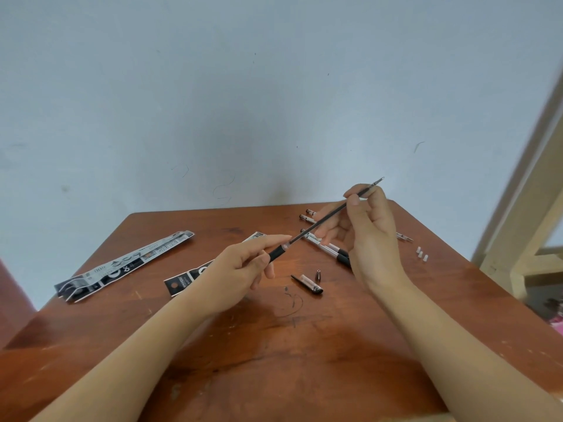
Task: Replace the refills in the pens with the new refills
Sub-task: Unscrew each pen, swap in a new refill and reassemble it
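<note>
My left hand (243, 269) grips a pen barrel (277, 252) by its black rubber grip, above the middle of the wooden table (274, 345). A long dark refill (323, 222) sticks out of the barrel's open end and slants up to the right. My right hand (362, 226) pinches the refill near its metal tip (377, 181). On the table below lie a pen cap (307, 284) and a small cone tip (318, 274). Other pens (323, 245) lie behind my right hand, partly hidden.
Two refill packets lie on the table: one at the left (125, 264), one (189, 280) partly under my left hand. Three small white caps (422, 254) sit near the right edge. A wall stands right behind the table. Ink scribbles mark the tabletop.
</note>
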A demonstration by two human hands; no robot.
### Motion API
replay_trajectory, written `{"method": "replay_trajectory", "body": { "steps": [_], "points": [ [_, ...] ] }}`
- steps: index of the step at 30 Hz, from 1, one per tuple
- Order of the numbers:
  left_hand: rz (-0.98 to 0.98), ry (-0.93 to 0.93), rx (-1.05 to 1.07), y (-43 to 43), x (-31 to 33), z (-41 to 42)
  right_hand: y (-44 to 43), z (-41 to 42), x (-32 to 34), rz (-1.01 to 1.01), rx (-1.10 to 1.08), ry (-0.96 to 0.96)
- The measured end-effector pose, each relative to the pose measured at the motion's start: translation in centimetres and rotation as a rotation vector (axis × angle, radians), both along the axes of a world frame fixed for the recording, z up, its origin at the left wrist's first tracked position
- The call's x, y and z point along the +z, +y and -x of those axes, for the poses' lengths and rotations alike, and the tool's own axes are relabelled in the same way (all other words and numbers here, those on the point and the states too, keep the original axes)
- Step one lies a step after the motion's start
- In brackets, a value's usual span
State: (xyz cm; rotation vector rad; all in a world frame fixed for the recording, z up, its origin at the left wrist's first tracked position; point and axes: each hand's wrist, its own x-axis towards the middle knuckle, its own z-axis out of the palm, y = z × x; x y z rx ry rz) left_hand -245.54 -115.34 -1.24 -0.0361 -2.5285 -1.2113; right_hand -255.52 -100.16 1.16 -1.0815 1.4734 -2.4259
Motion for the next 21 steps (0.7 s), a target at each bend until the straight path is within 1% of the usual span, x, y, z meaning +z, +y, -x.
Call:
{"method": "replay_trajectory", "body": {
  "steps": [3, 4, 6, 10, 14, 17, 19, 21],
  "points": [
    [-0.003, 0.023, -0.014, 0.2, 0.1, -0.1, 0.0, 0.3, 0.1, -0.009, 0.115, -0.205],
    [-0.001, 0.026, -0.017, 0.2, 0.1, -0.1, 0.0, 0.3, 0.0, -0.023, 0.152, -0.242],
    [0.004, 0.026, -0.014, 0.3, 0.1, -0.1, -0.1, 0.2, -0.1, -0.056, 0.191, -0.259],
    [-0.021, 0.038, 0.019, 0.1, 0.1, -0.1, -0.1, 0.2, -0.3, -0.124, 0.175, -0.225],
    [-0.041, 0.047, 0.042, 0.0, 0.1, 0.0, -0.1, 0.6, -0.5, -0.239, 0.136, -0.183],
    [-0.053, 0.052, 0.064, -0.2, 0.1, -0.1, 0.0, 0.9, -0.6, -0.338, 0.055, -0.19],
    [-0.062, 0.056, 0.07, -0.2, 0.2, -0.1, 0.0, 1.1, -0.6, -0.479, -0.051, -0.159],
    [-0.062, 0.056, 0.074, -0.2, 0.3, -0.2, 0.0, 1.2, -0.8, -0.704, -0.153, -0.026]
  ]
}}
